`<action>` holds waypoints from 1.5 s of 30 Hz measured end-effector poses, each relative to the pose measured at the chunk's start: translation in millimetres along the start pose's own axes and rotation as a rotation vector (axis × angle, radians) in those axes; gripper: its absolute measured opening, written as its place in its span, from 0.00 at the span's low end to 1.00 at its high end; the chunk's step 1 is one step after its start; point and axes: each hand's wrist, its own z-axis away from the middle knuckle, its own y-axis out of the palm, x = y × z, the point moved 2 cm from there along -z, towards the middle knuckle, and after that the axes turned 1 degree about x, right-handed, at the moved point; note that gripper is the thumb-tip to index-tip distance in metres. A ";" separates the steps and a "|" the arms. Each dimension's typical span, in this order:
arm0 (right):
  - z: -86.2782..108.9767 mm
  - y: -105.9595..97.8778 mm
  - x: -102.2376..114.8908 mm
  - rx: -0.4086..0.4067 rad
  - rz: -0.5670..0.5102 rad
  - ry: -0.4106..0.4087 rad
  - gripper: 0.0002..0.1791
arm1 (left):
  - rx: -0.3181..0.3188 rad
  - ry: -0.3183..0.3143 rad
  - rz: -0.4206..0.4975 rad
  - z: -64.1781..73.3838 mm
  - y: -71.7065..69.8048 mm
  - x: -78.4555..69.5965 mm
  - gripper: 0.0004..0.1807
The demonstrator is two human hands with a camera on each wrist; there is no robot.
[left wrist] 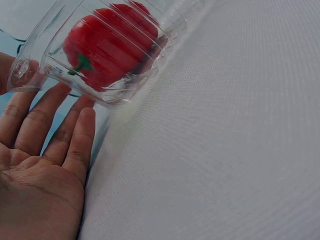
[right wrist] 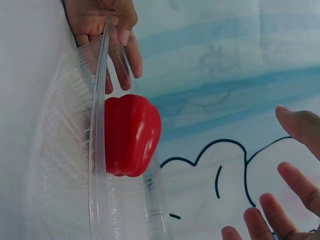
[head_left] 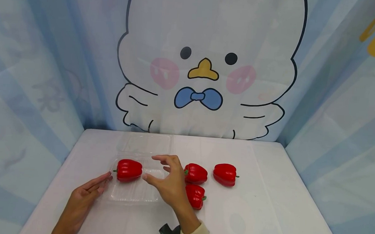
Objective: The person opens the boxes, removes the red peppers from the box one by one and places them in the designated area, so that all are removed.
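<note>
A clear plastic clamshell container [head_left: 133, 195] lies with its lid folded back on the table. One red bell pepper [head_left: 129, 170] rests in its left part, green stem to the left. My left hand [head_left: 85, 196] pinches the container's left rim between thumb and index finger; the left wrist view shows the other fingers [left wrist: 37, 122] extended beside the plastic wall. Over the container's right side hovers my right hand [head_left: 170, 181], thumb and fingers spread apart and holding nothing. In the right wrist view its fingertips [right wrist: 267, 207] are apart from the pepper [right wrist: 132, 135].
Right of my right hand lie more red bell peppers: one [head_left: 197, 174] partly behind the hand, one [head_left: 195, 196] nearer me beside the wrist, and one [head_left: 225, 174] farther right. A dark green object [head_left: 170, 232] shows by the right sleeve. Printed curtains surround the white table [head_left: 265, 204].
</note>
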 end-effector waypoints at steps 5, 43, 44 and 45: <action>-0.4 5.2 -1.4 0.009 -0.007 0.007 0.29 | 0.008 0.017 0.015 -0.2 -0.1 0.7 0.39; 13.3 7.4 -15.0 0.003 -0.037 0.057 0.23 | 0.017 0.042 0.031 -1.2 -2.0 2.7 0.40; 13.2 7.4 -16.0 0.005 -0.036 0.055 0.23 | 0.017 0.040 0.032 -1.1 -1.9 2.9 0.40; 13.0 7.5 -16.7 0.008 -0.035 0.050 0.23 | 0.017 0.039 0.033 -1.0 -1.8 3.2 0.40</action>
